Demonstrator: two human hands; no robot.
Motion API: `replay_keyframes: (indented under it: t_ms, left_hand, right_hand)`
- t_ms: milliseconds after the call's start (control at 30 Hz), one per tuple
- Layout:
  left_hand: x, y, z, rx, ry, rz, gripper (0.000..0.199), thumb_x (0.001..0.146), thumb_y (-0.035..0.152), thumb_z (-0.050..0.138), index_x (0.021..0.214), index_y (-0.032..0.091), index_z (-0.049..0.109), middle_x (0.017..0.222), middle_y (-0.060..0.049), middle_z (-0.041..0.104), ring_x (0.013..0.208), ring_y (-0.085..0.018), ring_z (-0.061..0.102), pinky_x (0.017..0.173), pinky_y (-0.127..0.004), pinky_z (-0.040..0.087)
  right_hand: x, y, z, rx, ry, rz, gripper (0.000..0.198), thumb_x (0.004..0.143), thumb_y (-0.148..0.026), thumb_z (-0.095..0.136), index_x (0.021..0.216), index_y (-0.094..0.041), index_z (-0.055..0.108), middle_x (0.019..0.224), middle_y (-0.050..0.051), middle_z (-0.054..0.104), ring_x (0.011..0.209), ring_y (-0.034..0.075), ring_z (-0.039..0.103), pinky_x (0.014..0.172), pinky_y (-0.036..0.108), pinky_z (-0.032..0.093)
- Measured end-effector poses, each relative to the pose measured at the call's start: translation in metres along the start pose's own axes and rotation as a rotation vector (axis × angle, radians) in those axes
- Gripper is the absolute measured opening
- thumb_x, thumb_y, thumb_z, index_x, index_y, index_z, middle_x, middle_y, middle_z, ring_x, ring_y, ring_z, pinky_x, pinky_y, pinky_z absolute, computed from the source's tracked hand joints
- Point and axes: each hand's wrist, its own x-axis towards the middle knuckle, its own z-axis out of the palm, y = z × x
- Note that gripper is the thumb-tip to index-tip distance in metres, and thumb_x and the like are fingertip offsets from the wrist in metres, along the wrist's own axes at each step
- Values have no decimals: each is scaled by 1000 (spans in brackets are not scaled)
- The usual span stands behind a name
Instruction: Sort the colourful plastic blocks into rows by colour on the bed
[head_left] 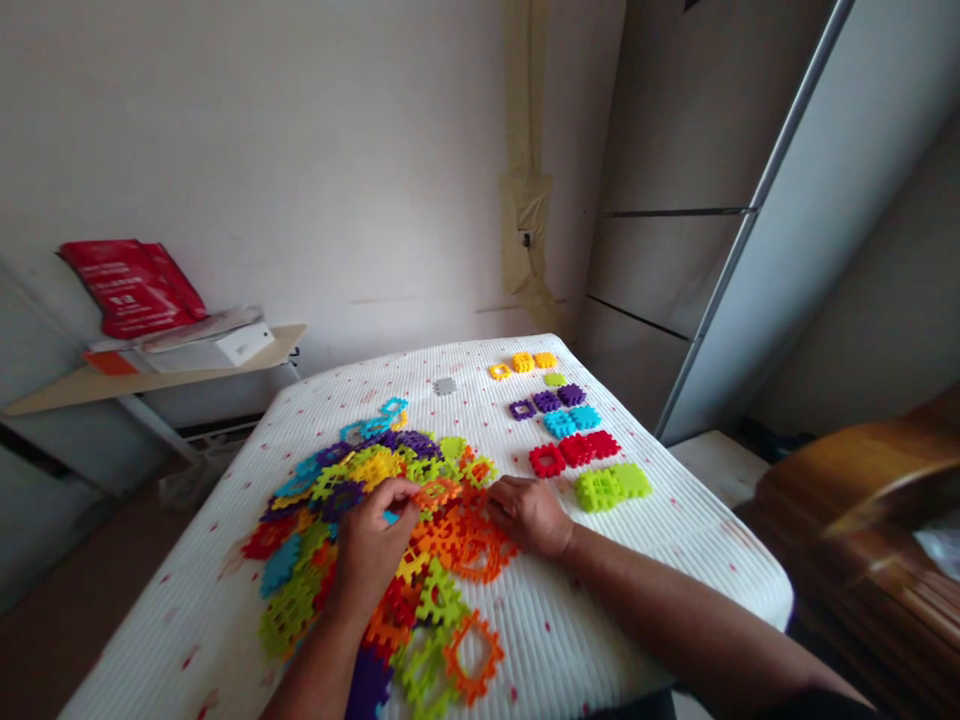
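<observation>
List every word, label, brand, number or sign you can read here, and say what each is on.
None can be read for certain.
Red bag: lines of white print and a white mark, too blurred to read.
White box: a small dark mark, too small to read.
Plastic pieces: no lettering that I can make out.

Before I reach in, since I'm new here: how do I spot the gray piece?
Start at the white table. Beyond the mixed heap, toward the far edge and left of the short rows, lies the gray piece. It sits alone, the only gray one in view.
</observation>
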Motion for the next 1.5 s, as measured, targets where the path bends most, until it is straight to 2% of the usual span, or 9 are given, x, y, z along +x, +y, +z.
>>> replay_keyframes:
  t_ms: [100, 200, 333, 500, 800, 1033, 1500]
  left_hand:
    - [-5, 1, 3, 72, 59, 183, 12, 73, 17, 50, 77, 19, 61, 72, -2, 67, 70, -15, 63, 69, -26, 49]
    - [-9, 5, 4, 118, 74, 354, 15, 74, 10, 48, 76, 19, 60, 73, -2, 67, 73, -14, 63, 72, -25, 50]
    - [-11, 8, 6, 173, 57, 465, 18, 76, 6, 47, 78, 19, 58, 76, -3, 67, 76, -14, 62, 75, -26, 50]
    - [-13, 7, 13, 185, 4, 564, 19, 77, 3, 47, 80, 19, 55, 75, -2, 64, 75, -15, 61, 71, -27, 50]
    - [-14, 5, 20, 168, -67, 604, 20, 76, 0, 48, 80, 19, 55, 74, -2, 63, 74, -15, 59, 69, -27, 49]
    - [-14, 3, 20, 206, -20, 553, 19, 81, 8, 49, 94, 18, 57, 87, -5, 66, 84, -15, 61, 79, -29, 50]
    - [-15, -2, 20, 214, -57, 561, 17, 82, 12, 49, 92, 18, 61, 86, -5, 66, 82, -16, 61, 78, -29, 49]
  right_hand:
    - [-1, 1, -1, 115, 76, -27, 16, 87, -26, 44, 88, -16, 56, 79, 5, 61, 70, 14, 56, 62, 24, 41]
    - [-1, 2, -3, 255, 158, -86, 29, 83, -36, 51, 102, -15, 53, 94, 10, 61, 85, 19, 57, 73, 31, 46]
    - [0, 0, -6, 353, 171, -135, 51, 78, -45, 57, 119, -15, 46, 113, 14, 57, 106, 25, 52, 88, 41, 43]
    - [0, -3, -5, 371, 161, -221, 60, 76, -45, 60, 126, -18, 43, 127, 15, 49, 117, 26, 45, 95, 42, 38]
    - [0, -7, 2, 314, 95, -291, 57, 76, -43, 59, 126, -19, 45, 116, 12, 58, 102, 25, 53, 88, 42, 42]
    - [-1, -6, 1, 284, 145, -220, 58, 75, -32, 60, 129, -17, 44, 117, 13, 52, 104, 25, 49, 89, 40, 44]
    - [-1, -6, 6, 111, 125, -220, 60, 73, -31, 61, 129, -17, 43, 118, 14, 52, 103, 25, 48, 85, 40, 43]
